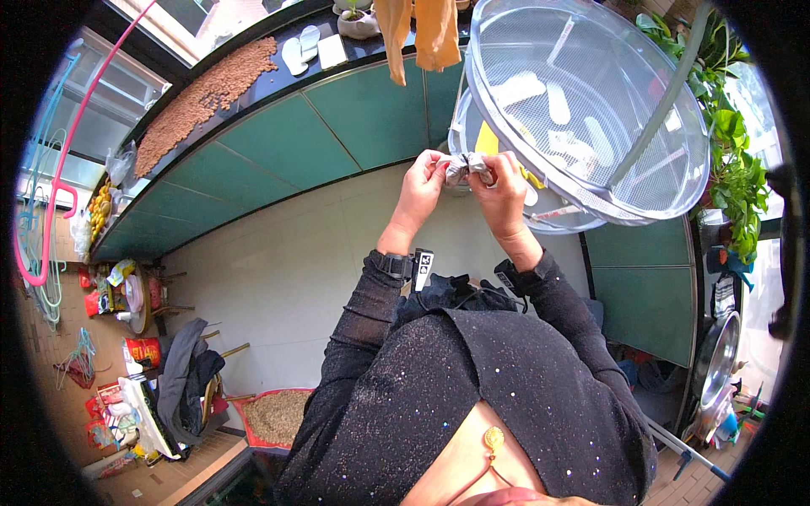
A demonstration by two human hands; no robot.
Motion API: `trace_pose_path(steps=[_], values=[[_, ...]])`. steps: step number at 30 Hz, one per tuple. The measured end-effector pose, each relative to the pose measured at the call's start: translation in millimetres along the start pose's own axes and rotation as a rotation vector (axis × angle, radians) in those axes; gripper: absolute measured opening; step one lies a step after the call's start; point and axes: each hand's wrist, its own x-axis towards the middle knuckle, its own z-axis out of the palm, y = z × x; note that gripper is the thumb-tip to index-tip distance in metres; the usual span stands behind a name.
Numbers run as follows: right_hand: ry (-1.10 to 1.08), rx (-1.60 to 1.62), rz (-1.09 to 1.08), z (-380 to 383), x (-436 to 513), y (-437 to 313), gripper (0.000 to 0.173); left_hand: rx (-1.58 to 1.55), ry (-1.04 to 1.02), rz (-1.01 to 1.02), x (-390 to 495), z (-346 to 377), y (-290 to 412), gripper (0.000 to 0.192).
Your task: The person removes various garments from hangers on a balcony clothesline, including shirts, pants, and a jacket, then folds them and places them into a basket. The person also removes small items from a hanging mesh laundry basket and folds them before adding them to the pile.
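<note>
Before my chest, my left hand point(422, 193) and my right hand point(505, 196) both pinch a bunched piece of grey fabric point(465, 167), possibly a sock. The left fingers hold its left end and the right fingers its right side. Just beyond and to the right hangs a round grey mesh drying basket point(633, 82) with hoop rims. Inside it lie several white insole-shaped pieces point(558, 103) and crumpled pale cloths. A yellow item point(486, 140) shows behind my right hand at the basket's lower left side. The right fingertips are partly hidden by the fabric.
Orange cloth items point(436, 38) hang left of the basket. Small brown pieces point(202, 101) cover part of the black countertop point(234, 114) above green cabinets point(272, 129). Leafy plants point(728, 139) are at right. A clothes-draped chair point(183, 379) and a red-edged grain container point(275, 414) stand lower left.
</note>
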Motion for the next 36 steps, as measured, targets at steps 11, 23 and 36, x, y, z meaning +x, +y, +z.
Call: trace_pose_path(steps=[11, 23, 36], values=[[-0.044, 0.052, 0.211, -6, -7, 12, 0.021, -0.457, 0.194, -0.004, -9, -5, 8, 0.016], [-0.012, -0.012, 0.068, -3, -14, 11, 0.022, -0.050, 0.007, -0.155, -9, 3, 1, 0.058], [-0.642, 0.568, 0.498, -16, -6, 25, 0.019, -0.217, -0.200, -0.265, -9, -9, -5, 0.035]])
